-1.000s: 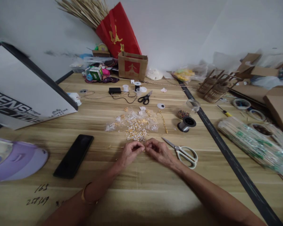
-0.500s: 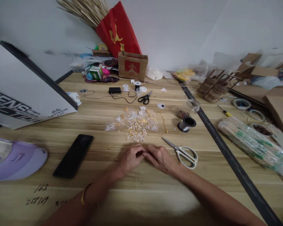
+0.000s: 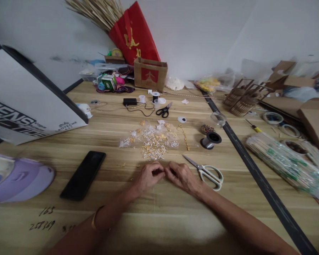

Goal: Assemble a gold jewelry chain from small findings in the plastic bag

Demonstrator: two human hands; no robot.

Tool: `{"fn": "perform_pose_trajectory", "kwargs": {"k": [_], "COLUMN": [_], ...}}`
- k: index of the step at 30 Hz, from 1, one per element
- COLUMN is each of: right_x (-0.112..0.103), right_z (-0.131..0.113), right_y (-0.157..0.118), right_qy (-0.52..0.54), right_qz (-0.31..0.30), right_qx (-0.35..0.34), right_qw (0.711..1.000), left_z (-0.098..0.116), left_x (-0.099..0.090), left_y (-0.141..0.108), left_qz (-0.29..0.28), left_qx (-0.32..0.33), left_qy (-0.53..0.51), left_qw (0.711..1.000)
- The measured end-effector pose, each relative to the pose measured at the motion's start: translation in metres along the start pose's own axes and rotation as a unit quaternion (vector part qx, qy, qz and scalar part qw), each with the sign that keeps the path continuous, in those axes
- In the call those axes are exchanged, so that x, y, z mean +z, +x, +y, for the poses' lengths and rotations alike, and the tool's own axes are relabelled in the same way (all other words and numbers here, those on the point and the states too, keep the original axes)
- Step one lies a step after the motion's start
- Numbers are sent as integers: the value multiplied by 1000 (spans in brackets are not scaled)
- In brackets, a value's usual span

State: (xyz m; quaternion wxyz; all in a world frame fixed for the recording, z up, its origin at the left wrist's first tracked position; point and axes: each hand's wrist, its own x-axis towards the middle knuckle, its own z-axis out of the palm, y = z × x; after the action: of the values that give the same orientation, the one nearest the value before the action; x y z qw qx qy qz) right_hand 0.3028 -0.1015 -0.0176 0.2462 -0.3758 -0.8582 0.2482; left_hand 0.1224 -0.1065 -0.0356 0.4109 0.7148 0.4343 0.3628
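Observation:
My left hand [image 3: 150, 175] and my right hand [image 3: 181, 175] meet over the table, fingertips pinched and almost touching. Whatever lies between the fingers is too small to make out. A faint thin thread [image 3: 154, 202] shows just below my left hand; whether it runs into the fingers I cannot tell. Right behind the hands lies a pile of small gold and silver beads [image 3: 154, 148] with little clear plastic bags [image 3: 126, 142]. White-handled scissors [image 3: 207, 173] rest beside my right hand, blades slightly apart. A gold chain [image 3: 184, 137] lies behind them.
A black phone [image 3: 83, 176] and a purple visor [image 3: 29, 179] lie on the left, near a big white box [image 3: 29, 102]. On the right are a wire spool [image 3: 210, 140], a tub of dark beads [image 3: 206, 129] and wrapped sticks [image 3: 284, 161]. Black scissors [image 3: 163, 111] lie farther back.
My right fingertips have drawn slightly to the right, off the left ones, and are more curled. The left hand has barely moved. The things on the table lie as before.

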Motion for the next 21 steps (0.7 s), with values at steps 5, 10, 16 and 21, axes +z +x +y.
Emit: {"fn": "perform_pose_trajectory", "kwargs": {"k": [5,10,16,21], "right_x": [-1,0,-2,-1], "right_z": [-1,0,0,1], "right_y": [3,4,5,3], "right_qy": [102,215,277,215], "right_qz": [40,20,-20,-23], "right_qx": [80,128,114,89], "right_qw": [991,968,954,972], "left_z": [4,11,8,6], "left_x": [-4,-7,-7,-7], "left_y": [2,3,3,4], "left_qz": [-8,-16,-13,-6], "left_qx": [-42,-61,-80,-92], "left_qy": [-54,-76,-109,-110], "left_qw": [998,995,991,990]}}
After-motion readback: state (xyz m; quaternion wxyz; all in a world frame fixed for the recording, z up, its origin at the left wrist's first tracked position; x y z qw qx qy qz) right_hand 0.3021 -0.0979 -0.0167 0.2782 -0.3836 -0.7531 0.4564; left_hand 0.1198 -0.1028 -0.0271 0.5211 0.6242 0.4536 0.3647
